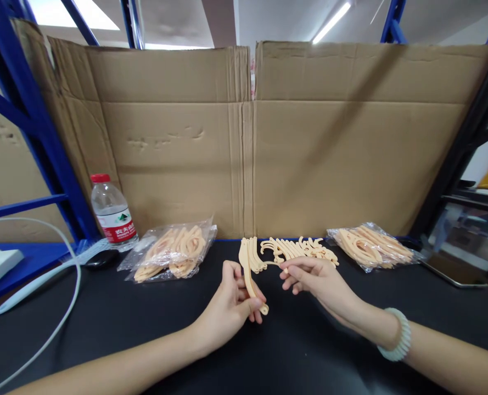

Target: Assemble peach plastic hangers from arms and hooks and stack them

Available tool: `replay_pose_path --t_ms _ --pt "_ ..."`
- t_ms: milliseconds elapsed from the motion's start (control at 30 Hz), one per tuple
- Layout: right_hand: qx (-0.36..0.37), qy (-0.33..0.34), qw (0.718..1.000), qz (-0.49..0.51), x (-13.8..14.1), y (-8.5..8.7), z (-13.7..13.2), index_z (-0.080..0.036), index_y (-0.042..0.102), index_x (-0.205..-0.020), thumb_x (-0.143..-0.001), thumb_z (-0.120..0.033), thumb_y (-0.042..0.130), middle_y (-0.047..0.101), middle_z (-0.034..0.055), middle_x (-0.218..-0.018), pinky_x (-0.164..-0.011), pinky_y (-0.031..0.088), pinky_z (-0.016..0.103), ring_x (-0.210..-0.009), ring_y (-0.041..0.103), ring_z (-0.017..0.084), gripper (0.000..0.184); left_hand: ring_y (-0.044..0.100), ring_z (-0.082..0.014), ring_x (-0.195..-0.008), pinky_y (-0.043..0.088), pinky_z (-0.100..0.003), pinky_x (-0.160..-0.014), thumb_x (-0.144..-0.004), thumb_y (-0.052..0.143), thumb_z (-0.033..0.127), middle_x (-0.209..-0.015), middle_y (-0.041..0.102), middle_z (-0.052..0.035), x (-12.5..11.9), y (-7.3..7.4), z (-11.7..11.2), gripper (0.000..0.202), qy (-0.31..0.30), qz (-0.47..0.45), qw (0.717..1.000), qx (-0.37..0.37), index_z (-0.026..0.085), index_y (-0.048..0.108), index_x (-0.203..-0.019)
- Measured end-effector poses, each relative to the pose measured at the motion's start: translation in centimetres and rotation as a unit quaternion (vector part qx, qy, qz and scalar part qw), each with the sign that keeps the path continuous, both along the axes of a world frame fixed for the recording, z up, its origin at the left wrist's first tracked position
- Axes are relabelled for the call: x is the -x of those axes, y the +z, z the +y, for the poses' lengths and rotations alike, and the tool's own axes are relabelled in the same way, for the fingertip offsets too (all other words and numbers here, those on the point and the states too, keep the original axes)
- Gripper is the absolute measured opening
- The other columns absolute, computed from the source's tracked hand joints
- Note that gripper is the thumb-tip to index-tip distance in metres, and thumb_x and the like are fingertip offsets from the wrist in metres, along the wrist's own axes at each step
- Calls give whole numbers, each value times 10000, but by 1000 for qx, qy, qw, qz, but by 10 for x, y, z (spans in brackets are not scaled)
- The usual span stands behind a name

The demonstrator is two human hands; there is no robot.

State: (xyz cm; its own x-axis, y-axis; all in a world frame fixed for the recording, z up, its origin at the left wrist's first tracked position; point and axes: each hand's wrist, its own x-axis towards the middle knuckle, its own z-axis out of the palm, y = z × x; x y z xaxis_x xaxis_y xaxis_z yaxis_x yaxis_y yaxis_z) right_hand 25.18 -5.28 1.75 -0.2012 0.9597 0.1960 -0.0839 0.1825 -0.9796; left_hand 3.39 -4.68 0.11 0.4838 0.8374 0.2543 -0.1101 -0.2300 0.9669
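My left hand [227,314] is closed around a long, slightly curved pale wooden strip [249,282], held tilted, with a small hole at its near end. To its right, my right hand [321,282] pinches a small pale wooden piece [285,270] between thumb and fingertips. Most of that piece is hidden by the fingers. Just beyond the hands lie a few curved wooden strips [257,257] side by side. Next to them is a spread of several smaller curved wooden pieces [299,249], partly behind my right hand.
Clear bags of wooden parts lie at the left [172,252] and right [371,247] on the black table [301,356]. A water bottle [114,216], a black mouse [102,259] and a white cable [76,285] are at left. Cardboard [178,142] walls the back.
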Motion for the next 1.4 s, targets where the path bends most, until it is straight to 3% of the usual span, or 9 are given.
replay_pose_path --t_ms 133,300,467,633,800,1133,1400 --pt "71 -6 994 87 4 -9 -6 -144 710 -889 -707 -400 814 681 56 -858 -671 532 272 -777 658 159 330 671 -137 -620 517 -271 -612 -755 765 251 -781 694 24 -5 4 -3 541 -22 -27 998 50 244 276 -985" --pt "87 -11 986 139 6 -18 -3 -208 612 -975 -641 -336 872 646 -11 -805 -734 534 295 -711 622 126 442 675 -143 -665 525 -283 -647 -717 815 297 -791 714 -15 -5 5 1 449 -15 -34 997 61 198 419 -903" --pt "83 22 988 127 8 -18 -7 -173 655 -805 -687 -335 843 662 22 -867 -772 513 284 -792 634 136 275 674 -124 -702 547 -280 -711 -717 818 249 -804 694 15 -2 0 2 414 13 -51 997 50 194 444 -884" --pt "71 42 992 99 12 -16 -11 -172 669 -816 -692 -302 842 730 43 -835 -691 502 267 -748 664 145 249 687 -148 -785 550 -310 -789 -728 798 223 -839 678 14 0 -2 0 374 38 -38 998 31 200 456 -878" --pt "50 58 994 76 14 -19 -13 -174 714 -744 -690 -270 840 735 43 -888 -691 517 260 -753 658 138 168 672 -163 -793 546 -311 -762 -791 724 209 -812 644 8 -2 4 -5 241 46 4 998 -36 198 484 -809" --pt "70 122 987 74 14 -18 -17 -150 690 -838 -779 -310 785 730 66 -854 -732 536 274 -807 689 161 195 690 -196 -761 538 -326 -726 -828 684 218 -824 688 -35 -1 9 -13 185 56 72 989 -117 188 509 -777" --pt "67 122 989 58 14 -16 -16 -137 661 -832 -789 -318 775 716 51 -787 -700 530 257 -758 695 151 218 699 -209 -740 533 -317 -692 -820 696 231 -785 711 -50 -1 11 -15 168 66 101 984 -131 178 546 -765"
